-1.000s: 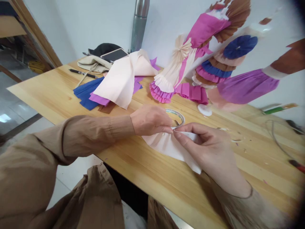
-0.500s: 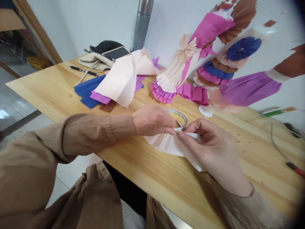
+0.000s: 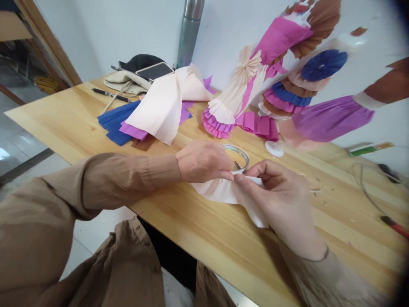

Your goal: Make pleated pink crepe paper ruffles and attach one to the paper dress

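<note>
A strip of pale crepe paper [image 3: 220,191] hangs between my hands, with small gathers along its upper edge. My left hand [image 3: 206,161] is closed and pinches that edge between thumb and fingers. Close beside it, my right hand [image 3: 277,192] pinches the same strip, thumb and index finger almost meeting the left thumb. The strip's free end droops below the right hand toward the table. Just behind the fingertips lies a roll of tape [image 3: 244,158], partly covered by the left hand.
The wooden table [image 3: 179,221] carries cream crepe paper [image 3: 159,106] over blue and purple sheets, a phone [image 3: 155,71], a pen [image 3: 111,95] and a steel flask [image 3: 189,34]. Dolls in crepe-paper dresses [image 3: 228,100] stand at the back right. A green-handled brush [image 3: 364,150] lies farther right.
The right hand has shifted slightly left, still pinching the strip. The whole view has drifted a little; both hands keep their hold.
</note>
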`<state>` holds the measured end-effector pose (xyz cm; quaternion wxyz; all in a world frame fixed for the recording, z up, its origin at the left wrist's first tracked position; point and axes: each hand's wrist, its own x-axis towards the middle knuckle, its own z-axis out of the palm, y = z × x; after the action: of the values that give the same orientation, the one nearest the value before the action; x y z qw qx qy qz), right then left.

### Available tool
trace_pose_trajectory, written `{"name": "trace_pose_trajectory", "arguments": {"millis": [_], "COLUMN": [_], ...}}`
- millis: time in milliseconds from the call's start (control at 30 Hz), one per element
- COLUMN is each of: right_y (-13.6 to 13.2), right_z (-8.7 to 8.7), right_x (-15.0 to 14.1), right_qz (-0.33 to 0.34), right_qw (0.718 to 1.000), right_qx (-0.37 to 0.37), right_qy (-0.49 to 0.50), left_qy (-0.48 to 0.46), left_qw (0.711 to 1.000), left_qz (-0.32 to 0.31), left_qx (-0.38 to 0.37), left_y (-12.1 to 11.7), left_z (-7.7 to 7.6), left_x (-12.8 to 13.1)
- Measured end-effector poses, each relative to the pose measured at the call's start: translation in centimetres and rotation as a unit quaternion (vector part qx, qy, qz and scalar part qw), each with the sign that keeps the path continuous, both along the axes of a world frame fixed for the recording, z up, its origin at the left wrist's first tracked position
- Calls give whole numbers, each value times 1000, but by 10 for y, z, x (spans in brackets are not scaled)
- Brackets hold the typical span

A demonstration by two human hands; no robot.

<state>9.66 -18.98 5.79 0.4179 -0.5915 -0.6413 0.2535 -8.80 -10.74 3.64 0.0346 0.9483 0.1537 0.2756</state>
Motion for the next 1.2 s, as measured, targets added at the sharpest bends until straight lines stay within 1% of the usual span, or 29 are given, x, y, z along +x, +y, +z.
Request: {"name": "trace_pose_trajectory", "arguments": {"millis": [167,267,333,433,533,600,667,767,867,933,1100,1200], "right_y": [0,0,0,0,-1,-1,-1,-2,-4,-5,-5,-4], "right_z": [-6,-6,-3,8,17,20,19,18,17,16,12,12], "right_x": [-7,-8,-5,3,10,11,11,9,7,6,7,9], "right_qz": [-37,-45,-25,22,55,60,49,28,28,36,82,62], "right_qw": [993,988,991,995,996,995,992,985,980,981,986,987], "right_qx": [-53,-72,-80,-84,-70,-44,-2,67,95,93,86,77], "right_qy": [95,128,108,39,-28,-73,-113,-159,-175,-168,-121,-128], "left_qy": [11,16,17,-3,-28,-47,-65,-74,-73,-66,-17,-33], "left_qw": [1000,1000,999,999,999,998,997,997,997,997,999,999], "left_qz": [8,-4,-17,-21,-25,-37,-43,-35,-38,-36,-13,-28], "left_qx": [-9,-25,-33,-32,-31,-30,-20,-11,-10,-14,-37,-27], "left_y": [-3,-4,-3,-1,2,3,4,6,7,6,4,4], "left_z": [2,5,6,7,6,4,3,0,-2,-1,1,1], "left_x": [0,-1,-2,-4,-5,-6,-6,-6,-6,-6,-5,-4]}}
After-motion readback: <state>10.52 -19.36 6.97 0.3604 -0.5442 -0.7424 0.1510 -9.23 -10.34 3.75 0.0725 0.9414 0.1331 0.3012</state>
